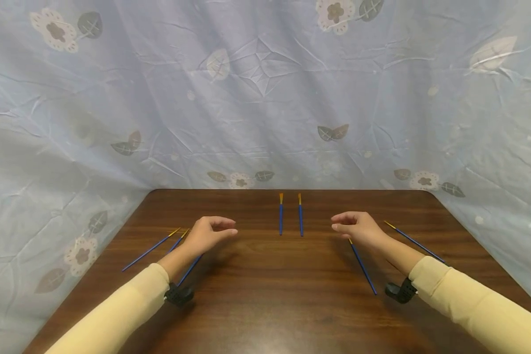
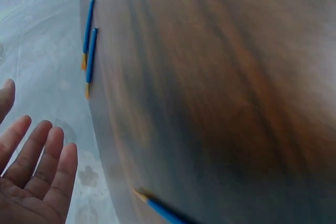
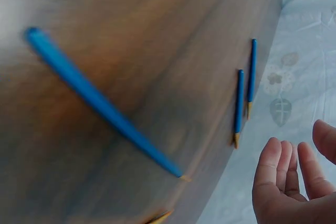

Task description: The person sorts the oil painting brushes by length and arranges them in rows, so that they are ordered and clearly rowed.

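Observation:
Both hands hover above a brown table [image 1: 265,305], holding nothing. On the left, my left hand [image 1: 205,236] has its fingers relaxed over several blue brushes with yellow tips, one of them a brush [image 1: 150,250] lying farthest left. Opposite, my right hand [image 1: 358,228] hangs over the upper end of a slanted brush [image 1: 364,269]; another brush [image 1: 416,242] lies to its right, partly behind the forearm. Two brushes, a left one [image 1: 280,219] and a right one [image 1: 301,220], lie side by side between the hands near the far edge, bristles away from me.
A pale curtain [image 1: 265,123] with flower and leaf prints hangs behind the table and along both sides. Each wrist carries a small black device, the left one [image 1: 179,294] and the right one [image 1: 400,290]. The table's far corners are rounded.

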Tool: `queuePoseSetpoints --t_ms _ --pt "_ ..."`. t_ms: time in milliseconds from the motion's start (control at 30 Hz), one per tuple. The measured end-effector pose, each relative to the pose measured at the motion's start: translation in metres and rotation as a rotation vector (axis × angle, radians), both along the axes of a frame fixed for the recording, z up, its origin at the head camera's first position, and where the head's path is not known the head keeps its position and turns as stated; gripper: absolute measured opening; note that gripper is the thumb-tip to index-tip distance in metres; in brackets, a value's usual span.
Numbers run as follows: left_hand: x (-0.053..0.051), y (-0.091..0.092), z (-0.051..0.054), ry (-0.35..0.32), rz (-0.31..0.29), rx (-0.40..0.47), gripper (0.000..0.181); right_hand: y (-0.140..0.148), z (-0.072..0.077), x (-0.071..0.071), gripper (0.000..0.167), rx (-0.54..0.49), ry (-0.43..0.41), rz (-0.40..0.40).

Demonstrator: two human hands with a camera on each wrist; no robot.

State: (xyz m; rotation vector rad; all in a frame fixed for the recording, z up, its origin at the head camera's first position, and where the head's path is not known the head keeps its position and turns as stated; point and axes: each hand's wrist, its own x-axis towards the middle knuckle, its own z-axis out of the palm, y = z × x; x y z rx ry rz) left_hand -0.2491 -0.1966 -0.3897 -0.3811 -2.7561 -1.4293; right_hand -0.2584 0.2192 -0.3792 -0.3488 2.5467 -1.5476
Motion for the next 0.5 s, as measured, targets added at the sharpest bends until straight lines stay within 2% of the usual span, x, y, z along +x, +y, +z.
queuePoseSetpoints --t_ms 200,500 --pt "0.011 -0.018 -0.009 -0.034 -0.009 0.09 0.047 0.013 -0.009 0.015 0.045 -0.003 0.01 -0.047" --pt "0.03 -0.037 -0.022 -0.017 0.097 0.091 0.048 0.023 -0.023 0.033 0.045 -0.011 0.015 -0.12"
